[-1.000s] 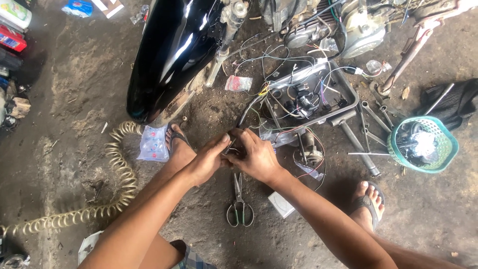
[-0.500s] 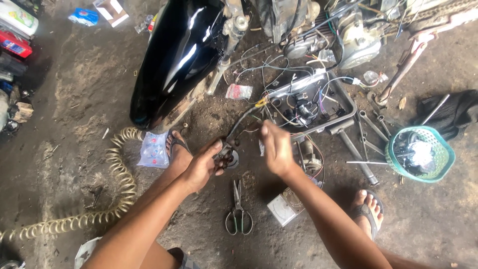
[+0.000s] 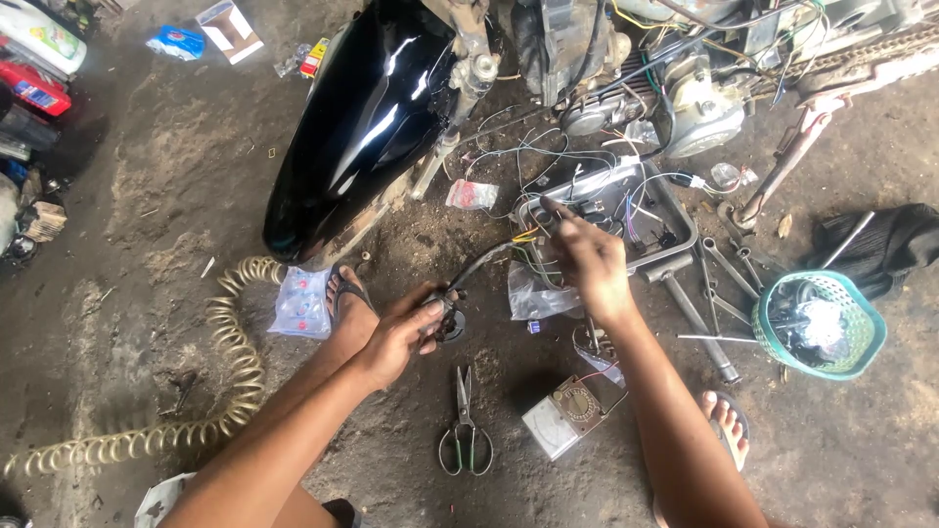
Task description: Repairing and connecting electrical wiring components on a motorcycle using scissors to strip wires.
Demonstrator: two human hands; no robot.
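Observation:
My left hand (image 3: pixel 399 337) grips a small black electrical part (image 3: pixel 447 311) with a black sheathed cable running up and right from it. The cable ends in a bundle of coloured wires (image 3: pixel 528 240). My right hand (image 3: pixel 587 259) pinches the far end of that wire bundle over a dark metal tray (image 3: pixel 675 220) full of wires and connectors. Both hands hover above the dirt floor, about a forearm's width apart.
Scissors (image 3: pixel 466 430) and a small white meter (image 3: pixel 559 418) lie on the ground below my hands. A black motorcycle fender (image 3: pixel 362 117) and engine (image 3: pixel 685 98) stand ahead. A teal basket (image 3: pixel 861 337), wrenches (image 3: pixel 719 264), a coiled hose (image 3: pixel 235 332) and my sandalled feet surround the spot.
My hands, together a second ago, have drawn apart. The right hand moved up and right along the wires toward the tray; the left stayed holding the black part.

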